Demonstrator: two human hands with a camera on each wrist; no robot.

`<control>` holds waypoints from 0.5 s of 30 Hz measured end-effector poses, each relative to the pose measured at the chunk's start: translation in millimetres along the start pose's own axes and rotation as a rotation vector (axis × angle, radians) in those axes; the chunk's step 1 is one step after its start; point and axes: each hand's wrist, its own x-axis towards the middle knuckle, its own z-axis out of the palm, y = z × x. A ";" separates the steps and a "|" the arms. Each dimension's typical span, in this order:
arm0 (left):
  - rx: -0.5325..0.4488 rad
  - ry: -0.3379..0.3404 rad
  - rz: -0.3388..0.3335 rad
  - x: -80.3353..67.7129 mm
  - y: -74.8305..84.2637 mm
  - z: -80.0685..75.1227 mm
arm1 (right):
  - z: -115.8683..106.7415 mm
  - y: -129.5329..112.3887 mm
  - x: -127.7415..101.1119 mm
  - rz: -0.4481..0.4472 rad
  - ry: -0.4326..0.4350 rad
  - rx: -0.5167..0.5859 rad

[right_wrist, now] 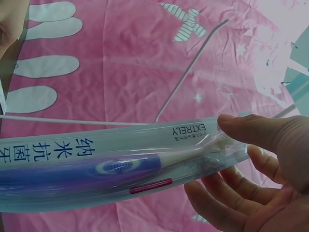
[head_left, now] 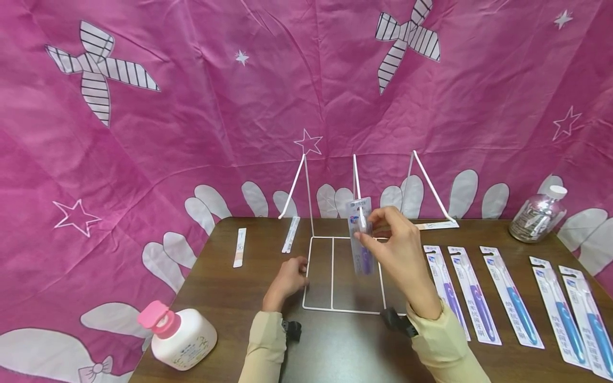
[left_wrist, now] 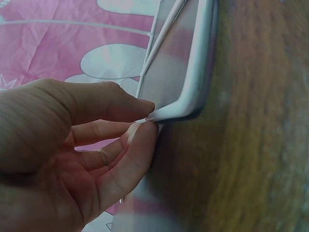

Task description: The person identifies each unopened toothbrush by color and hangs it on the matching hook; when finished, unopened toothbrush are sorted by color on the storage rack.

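A white wire rack [head_left: 345, 310] stands at mid-table, with a rectangular base and three slanting arms at the top. My left hand [head_left: 289, 279] is at the left side of the base; in the left wrist view its thumb and forefinger pinch the white wire [left_wrist: 193, 67]. My right hand [head_left: 399, 244] holds a packaged purple toothbrush [head_left: 366, 261] upright by the upper part of its pack. In the head view the pack's top overlaps the rack's middle arm [head_left: 356, 178]. The right wrist view shows thumb and fingers on opposite edges of the clear pack [right_wrist: 116, 166].
Several packaged toothbrushes, purple [head_left: 475, 295] and blue [head_left: 512, 298], lie in a row at the right. Narrow sachets [head_left: 239, 248] lie left of and behind the rack. A pink-topped pump bottle [head_left: 184, 340] stands front left, a clear white-capped bottle [head_left: 537, 215] back right.
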 end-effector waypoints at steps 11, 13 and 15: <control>-0.021 0.005 0.003 -1.0 -0.1 -0.9 | 8.5 9.8 9.5 0.036 0.039 0.021; -0.032 -0.002 -0.001 -0.8 -0.1 -0.6 | 9.5 11.6 11.5 0.043 0.039 0.021; -0.037 -0.007 -0.004 -0.7 -0.6 -0.1 | 10.4 13.3 14.0 0.049 0.039 0.021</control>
